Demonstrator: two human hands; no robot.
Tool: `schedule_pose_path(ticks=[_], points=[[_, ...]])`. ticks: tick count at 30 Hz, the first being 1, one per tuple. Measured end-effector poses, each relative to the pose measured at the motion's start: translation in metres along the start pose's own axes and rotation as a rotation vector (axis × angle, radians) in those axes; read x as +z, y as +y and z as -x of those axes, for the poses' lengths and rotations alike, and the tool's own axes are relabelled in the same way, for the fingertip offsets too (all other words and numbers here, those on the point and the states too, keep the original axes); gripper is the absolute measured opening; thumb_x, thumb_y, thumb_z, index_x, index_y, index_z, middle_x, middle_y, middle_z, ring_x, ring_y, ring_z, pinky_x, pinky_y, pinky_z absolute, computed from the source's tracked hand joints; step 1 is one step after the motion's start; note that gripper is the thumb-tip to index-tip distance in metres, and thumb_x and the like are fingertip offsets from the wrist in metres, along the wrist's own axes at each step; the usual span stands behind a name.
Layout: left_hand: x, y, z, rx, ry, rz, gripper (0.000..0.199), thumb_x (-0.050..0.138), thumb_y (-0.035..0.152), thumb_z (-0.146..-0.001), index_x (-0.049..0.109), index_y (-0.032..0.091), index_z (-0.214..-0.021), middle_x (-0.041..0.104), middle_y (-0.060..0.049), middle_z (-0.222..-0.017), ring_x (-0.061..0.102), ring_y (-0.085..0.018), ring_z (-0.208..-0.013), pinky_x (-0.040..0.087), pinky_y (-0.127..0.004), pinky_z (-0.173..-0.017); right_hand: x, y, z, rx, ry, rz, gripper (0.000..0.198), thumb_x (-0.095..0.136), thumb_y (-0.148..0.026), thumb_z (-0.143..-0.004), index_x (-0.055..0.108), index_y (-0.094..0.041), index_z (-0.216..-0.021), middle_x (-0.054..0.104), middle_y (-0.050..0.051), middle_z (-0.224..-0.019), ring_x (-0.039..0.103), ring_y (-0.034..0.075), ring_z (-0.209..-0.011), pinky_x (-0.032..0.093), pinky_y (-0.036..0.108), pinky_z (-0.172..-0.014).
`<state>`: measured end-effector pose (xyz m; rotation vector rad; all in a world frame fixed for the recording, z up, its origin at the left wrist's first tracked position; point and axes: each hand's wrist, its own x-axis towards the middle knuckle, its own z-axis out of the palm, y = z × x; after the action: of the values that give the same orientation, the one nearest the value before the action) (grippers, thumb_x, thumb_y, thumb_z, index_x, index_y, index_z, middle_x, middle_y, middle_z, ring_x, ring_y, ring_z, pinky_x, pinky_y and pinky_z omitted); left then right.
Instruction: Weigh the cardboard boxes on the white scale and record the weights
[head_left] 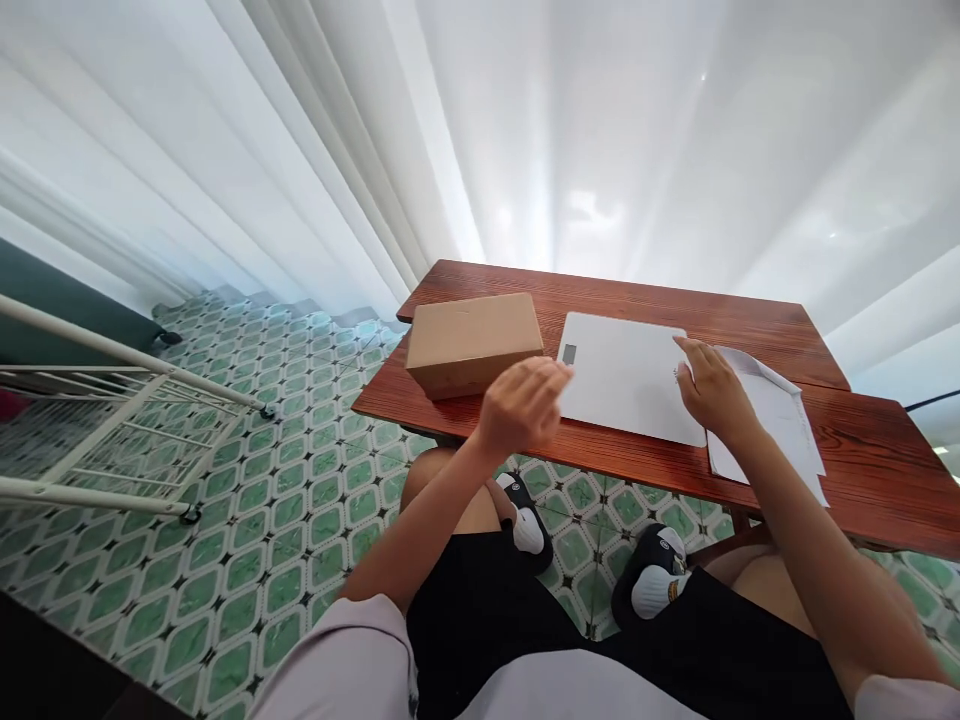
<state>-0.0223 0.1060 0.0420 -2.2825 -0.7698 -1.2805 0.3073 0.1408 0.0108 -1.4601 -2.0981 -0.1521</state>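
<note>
A flat white panel (626, 380) with a small grey window near its upper left corner lies on the wooden table (630, 295). At the panel's left edge hovers my left hand (521, 405), slightly blurred, its fingers bent and held together; whatever they hold, if anything, is hidden. Over the panel's right edge is my right hand (711, 388), fingers stretched out and thumb apart, with nothing in its grasp. Small dark marks show on the panel beside the right thumb. White paper sheets (780, 425), one curled at the top, lie beneath and beyond the right hand.
A closed brown cardboard box (472, 340) stands on the table's left part, just beyond my left hand. To the left, a white metal rack (142, 430) on casters stands on the green tiled floor (315, 500). White curtains (600, 130) hang behind the table.
</note>
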Motion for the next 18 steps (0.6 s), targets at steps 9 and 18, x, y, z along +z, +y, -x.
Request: schedule_pose_path(ticks=[9,18], points=[[-0.041,-0.061,0.046,-0.674,0.384,-0.081,0.037,0.044,0.025,-0.095,0.057,0.017,-0.129,0.064,-0.014,-0.131,0.053,-0.025,-0.132,0.037,-0.044,-0.118,0.05,-0.112,-0.048,0.118,-0.054,-0.542,0.065,0.032,-0.05,-0.101,0.042,-0.011,-0.153,0.042,0.013,-0.154,0.039,0.026,-0.145,0.03,0.047,-0.125],[-0.022,-0.1,0.091,-1.289,0.514,0.265,0.055,0.036,0.049,-0.1,0.045,0.02,-0.146,0.043,-0.012,-0.158,0.038,-0.022,-0.148,0.03,-0.04,-0.125,0.096,-0.181,-0.078,0.628,-0.164,-0.927,0.087,0.036,-0.063,-0.096,0.024,-0.009,-0.163,0.027,0.007,-0.162,0.022,0.023,-0.153,0.016,0.042,-0.13]])
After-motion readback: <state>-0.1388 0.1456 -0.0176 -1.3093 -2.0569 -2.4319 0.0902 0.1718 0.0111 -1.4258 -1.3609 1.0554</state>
